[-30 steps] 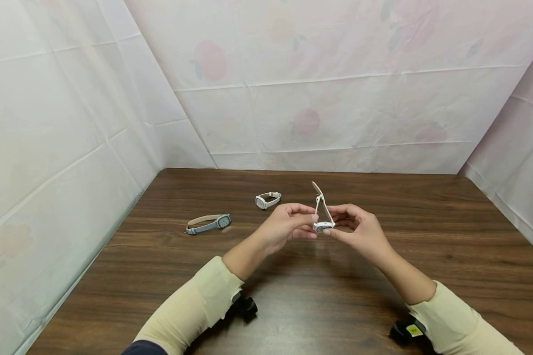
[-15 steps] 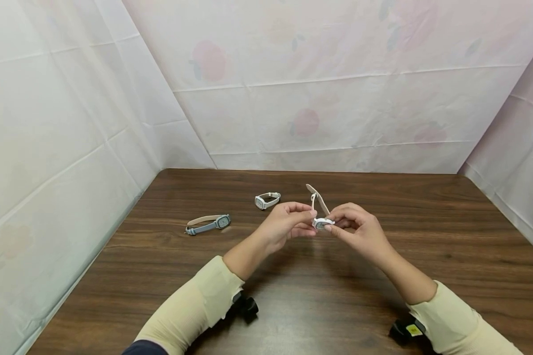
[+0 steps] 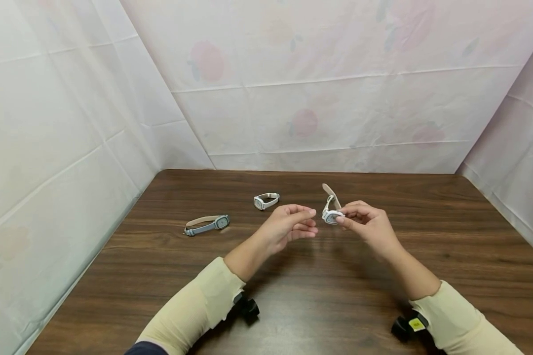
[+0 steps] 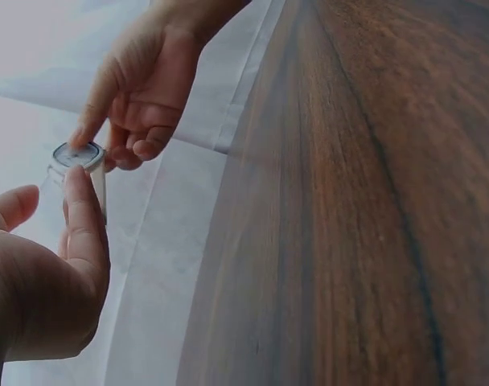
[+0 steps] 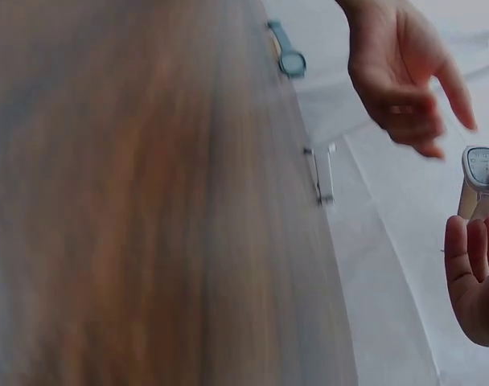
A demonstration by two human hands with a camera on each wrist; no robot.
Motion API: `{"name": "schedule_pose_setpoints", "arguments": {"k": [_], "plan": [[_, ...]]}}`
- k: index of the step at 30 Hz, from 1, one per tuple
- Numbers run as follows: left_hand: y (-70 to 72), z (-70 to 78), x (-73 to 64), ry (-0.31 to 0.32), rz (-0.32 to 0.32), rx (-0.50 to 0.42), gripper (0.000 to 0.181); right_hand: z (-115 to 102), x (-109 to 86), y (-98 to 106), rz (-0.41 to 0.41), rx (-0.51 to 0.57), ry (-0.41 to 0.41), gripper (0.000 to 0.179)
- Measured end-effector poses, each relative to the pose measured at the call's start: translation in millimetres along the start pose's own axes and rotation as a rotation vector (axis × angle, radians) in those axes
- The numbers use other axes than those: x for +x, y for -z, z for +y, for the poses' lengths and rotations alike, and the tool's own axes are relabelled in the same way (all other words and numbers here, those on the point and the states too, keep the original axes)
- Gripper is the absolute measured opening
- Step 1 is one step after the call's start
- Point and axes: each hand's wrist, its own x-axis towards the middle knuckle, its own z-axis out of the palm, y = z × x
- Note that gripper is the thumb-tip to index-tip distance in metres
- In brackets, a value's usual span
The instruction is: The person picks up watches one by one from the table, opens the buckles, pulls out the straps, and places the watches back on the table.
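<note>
A white wristwatch [image 3: 332, 216] is pinched at its case by the thumb and fingers of my right hand [image 3: 368, 224], held above the table. Its pale strap rises behind the case, with one end sticking up. My left hand [image 3: 288, 227] is just left of the watch, apart from it, fingers loosely bent with nothing between them. In the right wrist view a gap shows between the left hand [image 5: 401, 80] and the held watch [image 5: 479, 169]. A second white watch [image 3: 266, 200] lies farther back, its strap looped. To the left lies a blue-grey watch [image 3: 206, 225] with a tan strap lining.
The dark wooden table [image 3: 328, 305] carries the two resting watches on its left half. Pale fruit-printed curtains [image 3: 337, 98] hang behind it and on both sides. A black wrist device [image 3: 246, 308] is strapped under each forearm.
The left hand has let go of the white watch. My right hand has carried the watch a little to the right and up, tilting its face more toward view. The other watches stay put.
</note>
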Motion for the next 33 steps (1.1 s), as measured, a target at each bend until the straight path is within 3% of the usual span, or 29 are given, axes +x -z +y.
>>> {"name": "schedule_pose_setpoints", "arguments": {"k": [15, 23, 33], "plan": [[21.2, 2.0, -4.7, 0.003, 0.054, 0.034, 0.012, 18.1, 12.0, 51.0, 0.032, -0.137, 0.012, 0.020], [38.0, 4.9, -9.7, 0.010, 0.083, 0.073, 0.012, 31.7, 16.7, 76.3, 0.085, -0.072, -0.004, 0.015], [53.5, 9.6, -15.3, -0.001, 0.098, 0.116, 0.009, 48.8, 20.4, 107.8, 0.121, -0.252, -0.086, 0.022]]}}
